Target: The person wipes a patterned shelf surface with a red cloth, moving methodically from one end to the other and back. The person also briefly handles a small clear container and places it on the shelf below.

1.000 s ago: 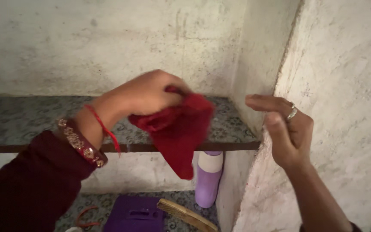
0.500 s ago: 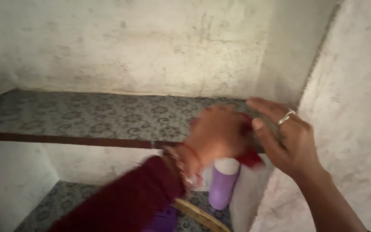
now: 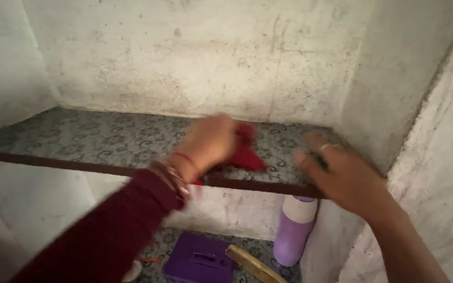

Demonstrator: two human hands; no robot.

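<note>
Red cloth (image 3: pixel 245 153), grey floral-patterned shelf (image 3: pixel 79 139)

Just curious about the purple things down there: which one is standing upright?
The purple bottle with the white band stands upright by the right wall; the purple box lies flat.

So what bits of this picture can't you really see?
Head view, the only one:
- Red cloth: blurred, and partly behind the left hand, so its shape is unclear.
- Left hand's fingers: motion blur and the cloth hide the grip.
- Purple bottle: its top is hidden behind the shelf edge.
- Comb and purple box: cut off by the bottom edge.
- Right hand: blurred fingertips, so contact with the shelf is unclear.
</note>
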